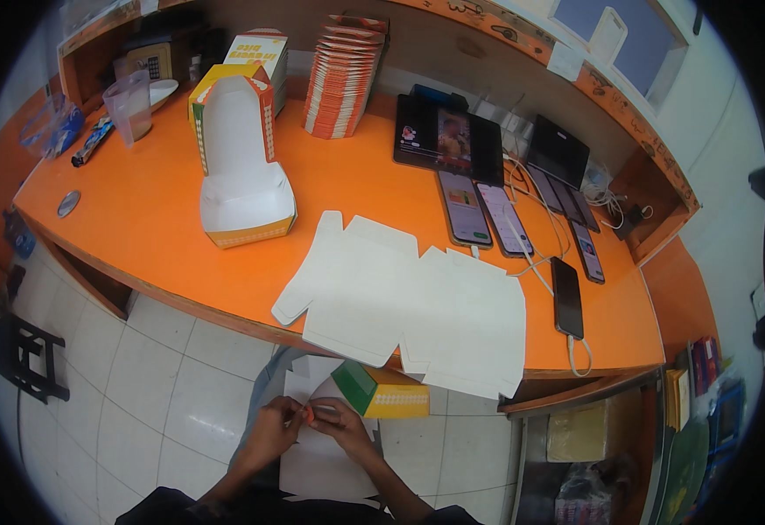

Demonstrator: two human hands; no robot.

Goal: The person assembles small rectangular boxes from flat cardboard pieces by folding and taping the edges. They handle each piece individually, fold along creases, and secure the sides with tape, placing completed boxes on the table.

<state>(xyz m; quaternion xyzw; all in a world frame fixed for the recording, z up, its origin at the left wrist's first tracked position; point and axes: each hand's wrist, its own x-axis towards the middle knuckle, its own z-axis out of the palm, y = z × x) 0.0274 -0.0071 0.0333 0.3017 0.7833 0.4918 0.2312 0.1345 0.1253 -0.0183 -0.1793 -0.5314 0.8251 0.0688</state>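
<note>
A partly folded cardboard food box (403, 394), yellow and green outside and plain white inside, rests on my lap below the table's front edge. My left hand (277, 426) pinches its edge with bent fingers. Right beside it, my right hand (347, 429) is closed on the same edge, fingertips almost touching the left ones. A small orange-red bit (310, 415) shows between the fingertips; they hide most of it. Flat white box blanks (426, 302) lie on the table ahead, overhanging its front edge. Behind them to the left stands a finished box (244, 203) with its lid up.
The orange table (155, 236) bears a stack of red-and-white cartons (337, 92), a plastic cup (131, 109) and a round metal lid (68, 204). On the right are a tablet (442, 136), several phones (466, 210) and tangled cables. A black stool (31, 357) stands at left.
</note>
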